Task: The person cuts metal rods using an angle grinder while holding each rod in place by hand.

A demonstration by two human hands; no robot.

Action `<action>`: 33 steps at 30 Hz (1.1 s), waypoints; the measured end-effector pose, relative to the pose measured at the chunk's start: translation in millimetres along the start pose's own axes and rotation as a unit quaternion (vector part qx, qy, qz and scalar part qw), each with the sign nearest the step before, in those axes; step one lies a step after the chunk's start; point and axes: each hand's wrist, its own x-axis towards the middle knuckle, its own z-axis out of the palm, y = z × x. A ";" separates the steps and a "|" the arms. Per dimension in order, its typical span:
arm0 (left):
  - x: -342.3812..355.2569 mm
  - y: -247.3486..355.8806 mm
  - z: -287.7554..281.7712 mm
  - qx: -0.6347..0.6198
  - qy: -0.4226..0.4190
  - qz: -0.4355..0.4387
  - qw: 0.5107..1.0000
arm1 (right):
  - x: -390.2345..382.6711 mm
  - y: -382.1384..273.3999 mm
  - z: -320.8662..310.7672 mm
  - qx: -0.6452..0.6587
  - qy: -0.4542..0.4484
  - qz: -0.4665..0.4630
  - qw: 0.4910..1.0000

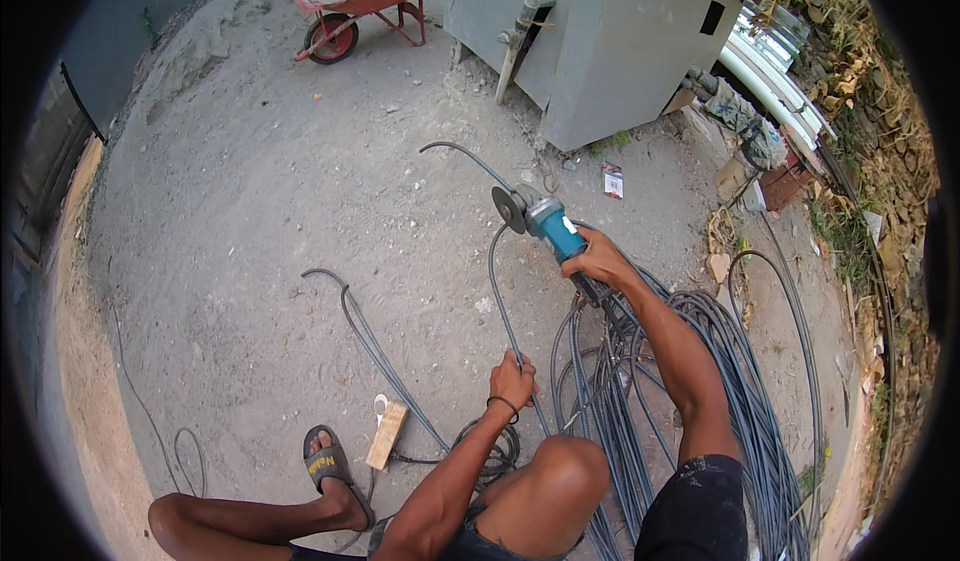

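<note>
Teal grinder — in right hand | grey rod — through left hand

Person is wearing black pale-specked sleeve, thin dark bracelet, dark shorts, dark open-toed sandal bearing yellow lettering

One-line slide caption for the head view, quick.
Right hand on a grinder, left hand gripping a rod, beside a bundle of long rods on dusty ground.
</note>
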 end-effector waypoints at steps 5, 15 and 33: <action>-1.3 1.4 0.1 -0.006 0.004 -0.012 1.000 | 1.9 2.1 0.5 0.008 -0.013 -0.002 1.000; -0.3 -1.4 0.0 -0.002 0.000 -0.010 1.000 | 4.3 6.1 2.3 -0.001 -0.002 -0.006 1.000; -2.1 3.3 -1.4 0.002 0.001 -0.013 1.000 | -1.2 -2.9 1.2 -0.003 0.004 0.005 1.000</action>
